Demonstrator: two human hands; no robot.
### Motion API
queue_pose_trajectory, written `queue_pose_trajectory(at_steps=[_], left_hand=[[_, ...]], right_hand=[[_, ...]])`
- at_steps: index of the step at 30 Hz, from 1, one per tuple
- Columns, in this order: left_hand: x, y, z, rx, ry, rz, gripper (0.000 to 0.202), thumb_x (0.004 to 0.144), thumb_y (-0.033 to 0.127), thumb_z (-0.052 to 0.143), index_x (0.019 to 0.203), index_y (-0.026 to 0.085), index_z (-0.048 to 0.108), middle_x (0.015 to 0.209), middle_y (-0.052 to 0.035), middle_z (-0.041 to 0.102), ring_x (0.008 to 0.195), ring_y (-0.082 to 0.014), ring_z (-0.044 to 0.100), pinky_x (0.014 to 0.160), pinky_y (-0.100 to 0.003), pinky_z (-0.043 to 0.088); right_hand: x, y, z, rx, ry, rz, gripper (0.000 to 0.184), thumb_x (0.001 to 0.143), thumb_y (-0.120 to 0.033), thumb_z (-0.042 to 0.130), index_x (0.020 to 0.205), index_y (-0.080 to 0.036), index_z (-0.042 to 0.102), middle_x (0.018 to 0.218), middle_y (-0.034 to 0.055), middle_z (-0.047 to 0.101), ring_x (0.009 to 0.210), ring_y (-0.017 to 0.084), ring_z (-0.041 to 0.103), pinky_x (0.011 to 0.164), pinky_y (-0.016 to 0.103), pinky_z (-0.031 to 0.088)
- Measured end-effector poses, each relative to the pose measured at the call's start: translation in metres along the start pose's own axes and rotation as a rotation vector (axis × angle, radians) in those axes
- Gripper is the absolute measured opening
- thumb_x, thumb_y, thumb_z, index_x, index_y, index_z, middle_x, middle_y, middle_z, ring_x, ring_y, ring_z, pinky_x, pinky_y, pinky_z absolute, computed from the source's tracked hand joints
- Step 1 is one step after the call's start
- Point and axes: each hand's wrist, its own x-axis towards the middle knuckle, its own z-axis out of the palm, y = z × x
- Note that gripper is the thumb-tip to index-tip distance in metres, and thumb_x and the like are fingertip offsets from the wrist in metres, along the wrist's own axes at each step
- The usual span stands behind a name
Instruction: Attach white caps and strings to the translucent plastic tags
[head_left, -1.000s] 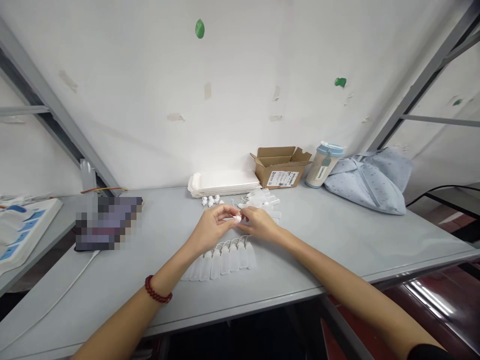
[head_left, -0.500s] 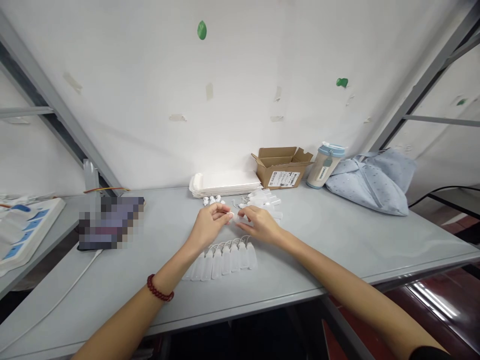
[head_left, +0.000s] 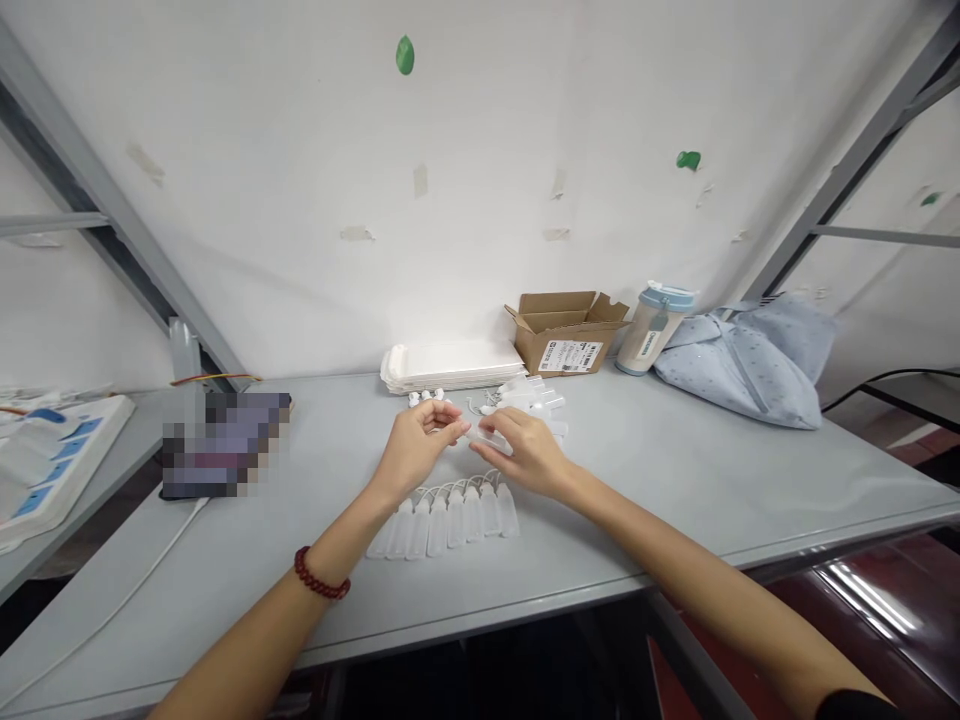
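My right hand (head_left: pixel 529 452) pinched a translucent plastic dropper bottle (head_left: pixel 486 440) just apart from my left hand (head_left: pixel 416 452), whose curled fingers (head_left: pixel 450 420) may have held something I couldn't make out, above the grey table (head_left: pixel 675 470), between the row of bottles (head_left: pixel 450 525) and the small white caps (head_left: pixel 424 397).

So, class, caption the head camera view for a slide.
Left hand and right hand close together behind a row of translucent plastic squeeze bottles on a grey table.

A white barcode label (head_left: pixel 570 356) is showing on a cardboard box (head_left: pixel 551 332), its print unreadable; a tumbler's (head_left: pixel 651 325) tag is also illegible.
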Motion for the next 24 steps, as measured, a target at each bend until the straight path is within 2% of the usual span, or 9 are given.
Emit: queue_pose_trajectory(at_steps=[5, 8, 12, 18, 21, 24], left_hand=[[-0.001, 0.004, -0.001, -0.115, 0.002, 0.004, 0.025, 0.061, 0.028, 0.077, 0.075, 0.015, 0.062, 0.073, -0.0006, 0.065, 0.069, -0.0138, 0.06, 0.072, -0.031, 0.051], [-0.002, 0.006, -0.002, -0.157, -0.016, 0.039, 0.024, 0.063, 0.028, 0.077, 0.076, 0.015, 0.062, 0.077, -0.0014, 0.066, 0.072, -0.0134, 0.06, 0.075, -0.03, 0.05], [-0.003, 0.008, -0.003, -0.166, -0.05, 0.063, 0.023, 0.065, 0.029, 0.076, 0.077, 0.016, 0.061, 0.078, -0.0015, 0.066, 0.072, -0.0133, 0.059, 0.075, -0.03, 0.049], [-0.004, 0.01, -0.001, -0.088, 0.007, 0.055, 0.026, 0.064, 0.033, 0.076, 0.071, 0.016, 0.058, 0.07, 0.0015, 0.06, 0.065, -0.0122, 0.057, 0.068, -0.028, 0.047], [-0.004, 0.011, -0.001, -0.064, 0.003, 0.029, 0.027, 0.064, 0.034, 0.076, 0.07, 0.016, 0.058, 0.068, 0.0019, 0.06, 0.063, -0.0115, 0.056, 0.066, -0.027, 0.047], [-0.004, 0.01, -0.002, -0.049, -0.015, 0.004, 0.027, 0.064, 0.035, 0.076, 0.069, 0.015, 0.058, 0.066, 0.0011, 0.061, 0.063, -0.0116, 0.056, 0.064, -0.026, 0.046]], right_hand=[[0.005, -0.01, -0.007, 0.312, -0.015, 0.234, 0.021, 0.084, -0.036, 0.058, 0.084, -0.016, 0.061, 0.074, 0.0024, 0.062, 0.059, 0.011, 0.05, 0.055, 0.024, 0.038], [0.008, -0.016, -0.012, 0.506, -0.048, 0.382, 0.023, 0.082, -0.038, 0.06, 0.085, -0.016, 0.063, 0.076, 0.0018, 0.063, 0.062, 0.011, 0.051, 0.055, 0.023, 0.039], [0.01, -0.02, -0.015, 0.698, -0.088, 0.496, 0.027, 0.079, -0.041, 0.062, 0.087, -0.015, 0.064, 0.079, 0.0023, 0.063, 0.064, 0.011, 0.053, 0.054, 0.024, 0.042], [0.009, -0.025, -0.015, 0.731, -0.074, 0.493, 0.027, 0.081, -0.041, 0.059, 0.087, -0.015, 0.064, 0.082, 0.0049, 0.066, 0.075, 0.016, 0.063, 0.053, 0.023, 0.043], [0.007, -0.025, -0.013, 0.606, -0.043, 0.437, 0.024, 0.084, -0.038, 0.057, 0.087, -0.016, 0.063, 0.075, 0.0033, 0.066, 0.068, 0.014, 0.061, 0.055, 0.023, 0.042], [0.004, -0.021, -0.008, 0.396, -0.008, 0.309, 0.025, 0.087, -0.038, 0.054, 0.09, -0.015, 0.063, 0.073, 0.0034, 0.064, 0.06, 0.012, 0.054, 0.054, 0.025, 0.039]])
